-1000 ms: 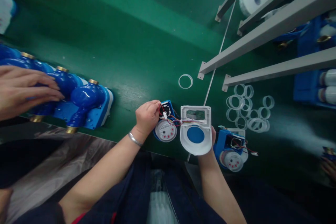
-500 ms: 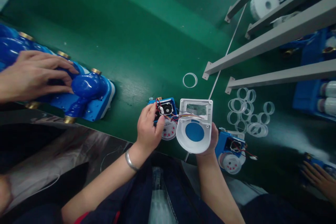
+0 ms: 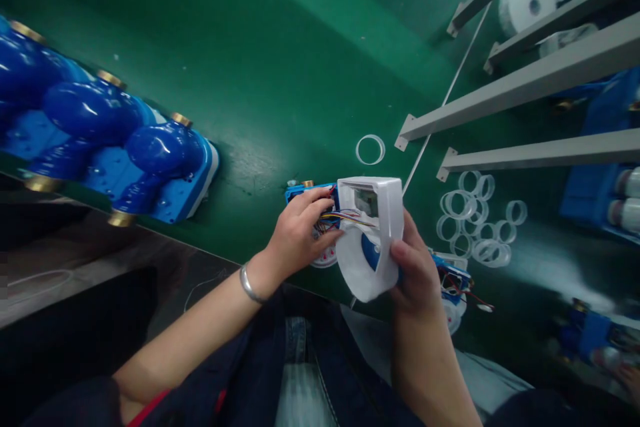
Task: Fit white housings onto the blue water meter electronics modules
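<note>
While the right hand [image 3: 419,271] grips the white cover [image 3: 373,235] tilted up, left hand [image 3: 300,233] fingers pinch the wires [image 3: 345,217] clear above the blue meter [image 3: 313,195].

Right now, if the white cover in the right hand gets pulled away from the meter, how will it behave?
Probably light and stiff: the white cover looks like a thin moulded shell, held tilted by the right hand alone. It likely won't come freely, since the coloured wires tie it to the blue meter under the left hand.

Three blue meter bodies [image 3: 100,140] lay in a row; one loose ring [image 3: 371,149] sat apart (others heaped uncountably); two hands worked.
</note>
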Demonstrator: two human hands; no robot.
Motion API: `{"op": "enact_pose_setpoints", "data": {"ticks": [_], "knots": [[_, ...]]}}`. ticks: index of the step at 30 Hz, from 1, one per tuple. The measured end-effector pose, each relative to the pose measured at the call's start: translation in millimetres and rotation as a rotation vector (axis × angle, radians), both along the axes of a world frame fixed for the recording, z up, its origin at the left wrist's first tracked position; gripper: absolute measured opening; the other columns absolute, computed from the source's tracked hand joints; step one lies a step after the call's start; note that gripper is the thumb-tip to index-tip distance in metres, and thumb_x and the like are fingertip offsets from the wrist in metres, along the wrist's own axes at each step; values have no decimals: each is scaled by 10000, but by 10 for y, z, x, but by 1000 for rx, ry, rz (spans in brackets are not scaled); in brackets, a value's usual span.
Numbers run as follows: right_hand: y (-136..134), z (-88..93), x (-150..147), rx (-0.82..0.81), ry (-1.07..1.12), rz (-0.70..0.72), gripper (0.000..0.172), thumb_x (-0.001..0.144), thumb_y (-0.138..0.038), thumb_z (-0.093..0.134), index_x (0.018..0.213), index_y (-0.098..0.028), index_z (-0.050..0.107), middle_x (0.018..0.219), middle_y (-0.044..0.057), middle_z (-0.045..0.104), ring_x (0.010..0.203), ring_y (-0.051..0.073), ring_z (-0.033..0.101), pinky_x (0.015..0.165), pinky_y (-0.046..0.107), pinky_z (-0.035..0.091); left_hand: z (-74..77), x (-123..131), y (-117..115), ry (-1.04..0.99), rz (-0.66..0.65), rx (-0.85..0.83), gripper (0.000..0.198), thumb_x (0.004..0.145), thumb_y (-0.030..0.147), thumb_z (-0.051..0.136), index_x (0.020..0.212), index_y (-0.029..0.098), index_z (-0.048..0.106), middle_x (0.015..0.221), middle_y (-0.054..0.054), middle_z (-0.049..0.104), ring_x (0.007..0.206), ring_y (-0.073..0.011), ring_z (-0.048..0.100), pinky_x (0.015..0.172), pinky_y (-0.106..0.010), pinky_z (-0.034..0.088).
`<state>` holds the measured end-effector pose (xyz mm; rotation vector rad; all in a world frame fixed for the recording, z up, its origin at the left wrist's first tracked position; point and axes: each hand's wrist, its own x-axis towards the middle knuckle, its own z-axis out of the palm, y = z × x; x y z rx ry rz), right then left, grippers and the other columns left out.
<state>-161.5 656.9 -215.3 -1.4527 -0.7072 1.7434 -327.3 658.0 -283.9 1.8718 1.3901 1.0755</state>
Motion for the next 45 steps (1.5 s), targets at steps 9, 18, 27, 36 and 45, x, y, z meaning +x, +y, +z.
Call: {"op": "enact_pose_setpoints", "data": {"ticks": [9, 18, 27, 36, 45], "knots": [[187, 44, -36, 57, -60, 162, 517, 692, -352, 712, 1185, -328, 556, 1162, -6, 597, 1029, 227, 572, 944, 422, 440, -72, -87, 104, 52, 36, 60, 296, 821, 291, 569, 1083, 158, 539, 969, -77, 655, 896, -156, 620, 802, -290, 524], [154, -62, -59, 63, -133, 192, 513, 715, -325, 690, 1206, -317, 540, 1171, -1, 595, 1044, 230, 565, 937, 433, 445, -212, -170, 159, 121, 72, 223, 161, 819, 295, 573, 931, 190, 624, 871, -42, 655, 796, -136, 578, 741, -278, 468], [133, -59, -109, 85, -218, 226, 529, 722, -330, 687, 1225, -319, 523, 1223, 1, 562, 1108, 230, 526, 992, 437, 391, -330, -213, 265, 116, -32, 112, 251, 884, 351, 439, 930, 234, 656, 935, -49, 640, 877, -161, 541, 774, -336, 415], [110, -84, -118, 93, -266, 197, 516, 720, -331, 691, 1212, -321, 535, 1237, -7, 556, 1150, 243, 501, 1033, 448, 350, -332, -198, 294, 82, -60, 77, 200, 875, 309, 456, 957, 213, 611, 1041, -68, 613, 948, -165, 551, 796, -319, 444], [119, -84, -121, 77, -250, 164, 535, 706, -366, 696, 1212, -302, 534, 1235, 13, 558, 1173, 276, 481, 1036, 491, 332, -327, -187, 308, 98, -76, 133, 265, 881, 245, 440, 1133, 203, 510, 1115, -83, 605, 1014, -171, 554, 844, -343, 438]]}}
